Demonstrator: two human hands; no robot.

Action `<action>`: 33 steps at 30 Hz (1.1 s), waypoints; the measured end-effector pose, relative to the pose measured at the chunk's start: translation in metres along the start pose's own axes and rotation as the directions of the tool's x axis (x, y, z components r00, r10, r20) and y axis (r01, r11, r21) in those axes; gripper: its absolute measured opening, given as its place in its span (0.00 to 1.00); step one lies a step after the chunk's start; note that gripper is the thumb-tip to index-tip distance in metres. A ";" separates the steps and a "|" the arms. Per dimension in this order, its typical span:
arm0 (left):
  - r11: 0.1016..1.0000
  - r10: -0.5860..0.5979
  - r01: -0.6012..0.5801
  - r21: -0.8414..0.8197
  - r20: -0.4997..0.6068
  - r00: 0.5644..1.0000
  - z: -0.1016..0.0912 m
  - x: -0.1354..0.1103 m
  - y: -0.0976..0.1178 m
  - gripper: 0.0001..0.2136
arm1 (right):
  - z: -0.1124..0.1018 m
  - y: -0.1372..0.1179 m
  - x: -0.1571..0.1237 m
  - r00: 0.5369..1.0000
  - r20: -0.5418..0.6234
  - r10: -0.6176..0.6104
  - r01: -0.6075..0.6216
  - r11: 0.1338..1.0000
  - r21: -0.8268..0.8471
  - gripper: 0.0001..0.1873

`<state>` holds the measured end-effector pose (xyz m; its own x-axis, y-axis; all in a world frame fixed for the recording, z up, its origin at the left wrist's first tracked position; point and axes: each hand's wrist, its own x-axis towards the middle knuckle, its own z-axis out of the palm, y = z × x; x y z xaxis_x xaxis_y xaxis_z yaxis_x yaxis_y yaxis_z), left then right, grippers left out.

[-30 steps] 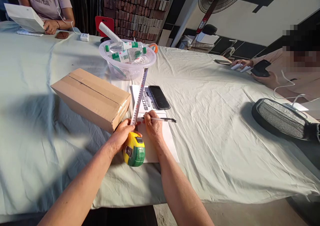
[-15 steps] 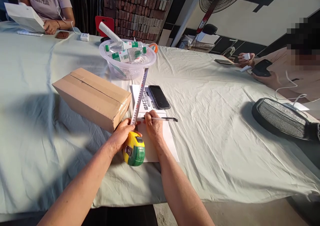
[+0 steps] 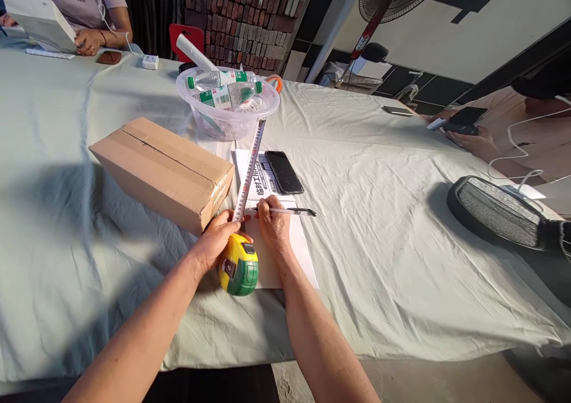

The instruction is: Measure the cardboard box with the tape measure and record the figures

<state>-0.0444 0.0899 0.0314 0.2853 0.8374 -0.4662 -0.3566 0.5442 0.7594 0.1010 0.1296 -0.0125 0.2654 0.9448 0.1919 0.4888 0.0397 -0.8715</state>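
My left hand point(image 3: 217, 239) is closed on a yellow and green tape measure point(image 3: 238, 266), gripping it near where the blade comes out. The white blade point(image 3: 248, 180) is drawn out and runs up toward the plastic basin. Between the fingers of my right hand point(image 3: 273, 227) is a pen point(image 3: 294, 211), its tip at a sheet of white paper point(image 3: 298, 251). A brown cardboard box point(image 3: 167, 174) lies just left of the blade, close to my left fingers. On the printed upper part of the paper rests a black phone point(image 3: 284, 172).
A clear basin point(image 3: 227, 126) with several plastic bottles stands behind the paper. A person point(image 3: 80, 10) sits at the far left behind a white box point(image 3: 38, 19); another person point(image 3: 504, 129) holds a dark device at right. A black mesh-covered object point(image 3: 499, 212) lies near the right edge.
My hands, the tape measure and the pen hold nearly the same place. The person at right has lowered one hand, and the white box at far left has shifted slightly left.
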 end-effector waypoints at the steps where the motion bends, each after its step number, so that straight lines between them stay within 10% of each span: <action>1: 1.000 -0.003 0.003 0.002 0.007 1.000 0.000 0.000 0.000 0.07 | 0.000 0.001 0.000 1.000 0.002 -0.007 0.007 1.000 0.004 0.13; 21: 0.989 0.135 -0.141 0.040 0.115 0.984 -0.003 -0.003 -0.006 0.06 | -0.006 -0.021 -0.004 0.995 -0.080 -0.065 0.087 0.947 0.309 0.18; 28: 0.966 0.171 -0.224 0.131 0.332 0.928 0.007 -0.072 0.008 0.05 | 0.004 -0.014 -0.009 0.963 0.123 -0.240 0.187 0.922 0.338 0.19; 33: 0.958 0.176 -0.217 0.188 0.209 0.962 -0.017 -0.136 -0.006 0.07 | 0.023 -0.022 -0.023 0.864 0.248 -0.439 0.368 0.885 0.286 0.40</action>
<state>-0.0959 -0.0262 0.0824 0.3977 0.8909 -0.2195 -0.2357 0.3304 0.9139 0.0646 0.1146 -0.0080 -0.1912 0.8793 0.4361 0.2928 0.4752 -0.8297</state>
